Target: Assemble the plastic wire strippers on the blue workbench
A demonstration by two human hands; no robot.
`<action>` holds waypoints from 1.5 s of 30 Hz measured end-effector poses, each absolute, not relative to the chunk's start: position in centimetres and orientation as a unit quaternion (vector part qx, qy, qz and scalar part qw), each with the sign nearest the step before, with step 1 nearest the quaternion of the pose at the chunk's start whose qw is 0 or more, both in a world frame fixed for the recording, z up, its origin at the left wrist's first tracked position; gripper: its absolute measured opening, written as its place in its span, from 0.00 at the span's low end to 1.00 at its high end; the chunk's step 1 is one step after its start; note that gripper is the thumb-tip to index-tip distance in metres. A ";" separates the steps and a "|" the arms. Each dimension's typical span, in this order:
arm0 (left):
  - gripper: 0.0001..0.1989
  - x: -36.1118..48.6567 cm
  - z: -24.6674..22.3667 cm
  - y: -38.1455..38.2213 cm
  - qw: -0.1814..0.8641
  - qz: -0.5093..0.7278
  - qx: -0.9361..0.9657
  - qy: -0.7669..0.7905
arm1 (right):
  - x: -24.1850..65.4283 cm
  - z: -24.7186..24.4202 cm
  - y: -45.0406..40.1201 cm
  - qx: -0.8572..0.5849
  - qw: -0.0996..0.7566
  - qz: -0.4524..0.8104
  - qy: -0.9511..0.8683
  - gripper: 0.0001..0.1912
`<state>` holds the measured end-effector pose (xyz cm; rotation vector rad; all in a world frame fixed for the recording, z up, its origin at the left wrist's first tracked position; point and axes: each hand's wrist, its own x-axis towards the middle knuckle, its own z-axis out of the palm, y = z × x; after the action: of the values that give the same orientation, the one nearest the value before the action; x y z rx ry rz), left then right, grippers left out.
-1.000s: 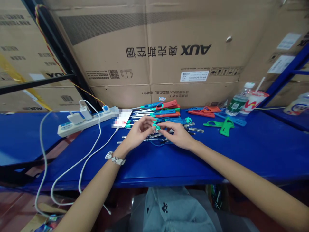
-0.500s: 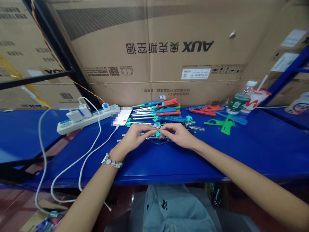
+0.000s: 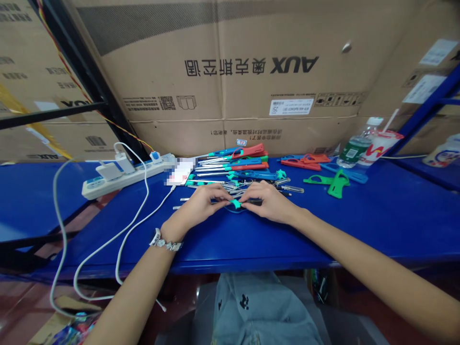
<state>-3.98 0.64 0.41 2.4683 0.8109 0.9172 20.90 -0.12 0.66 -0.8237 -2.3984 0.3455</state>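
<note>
A small turquoise-green plastic piece (image 3: 235,203) is pinched between the fingertips of both hands, just above the blue tabletop. My left hand (image 3: 205,203), bracelet at the wrist, grips its left end with thumb and forefinger. At the other end, my right hand (image 3: 270,202) has thumb and fingers closed on it. Right behind the hands lie loose metal rods and small green parts, partly hidden by the fingers. Farther back is a row of long-necked lighters (image 3: 247,163) with blue, red and green handles. A clear tube-like part (image 3: 295,189) rests beside my right hand.
Loose green (image 3: 338,184), red (image 3: 302,164) and blue handle shells lie to the right. Behind them stand a water bottle (image 3: 354,149) and a paper cup (image 3: 379,148) with a straw. At left, a power strip (image 3: 94,188) trails white cables across the table (image 3: 215,244). Cardboard boxes rise behind.
The turquoise-green piece and both hands have come slightly down towards me. The piece now shows more plainly between the fingertips, and its angle has changed.
</note>
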 end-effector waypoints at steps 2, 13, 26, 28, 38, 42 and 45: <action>0.08 -4.2 0.3 0.8 0.179 0.318 0.880 0.304 | 21.0 0.6 -0.2 -0.316 0.278 0.109 -0.900 0.07; 0.09 -4.2 0.0 1.0 0.139 0.269 0.889 0.342 | 21.8 -0.8 0.4 -0.393 0.177 0.020 -0.902 0.23; 0.07 -3.4 0.5 0.4 0.169 0.258 0.886 0.345 | 21.8 -0.8 0.5 -0.393 0.167 0.031 -0.903 0.23; 0.06 -3.2 0.3 0.3 0.186 0.268 0.880 0.344 | 21.7 -0.8 0.5 -0.392 0.171 0.027 -0.904 0.22; 0.02 -3.0 -0.2 0.4 0.188 0.304 0.868 0.345 | 21.2 -0.4 -0.1 -0.398 0.227 0.015 -0.889 0.16; 0.02 -3.0 0.1 0.1 0.187 0.297 0.871 0.343 | 19.9 0.2 -1.1 -0.379 0.268 0.014 -0.886 0.12; 0.02 -3.1 0.3 -0.1 0.180 0.294 0.875 0.339 | 19.0 0.3 -1.4 -0.372 0.258 0.011 -0.892 0.10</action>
<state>-3.13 -0.12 0.33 2.4735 0.9593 0.8313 18.98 -1.45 0.25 -1.0073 -2.4176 0.0301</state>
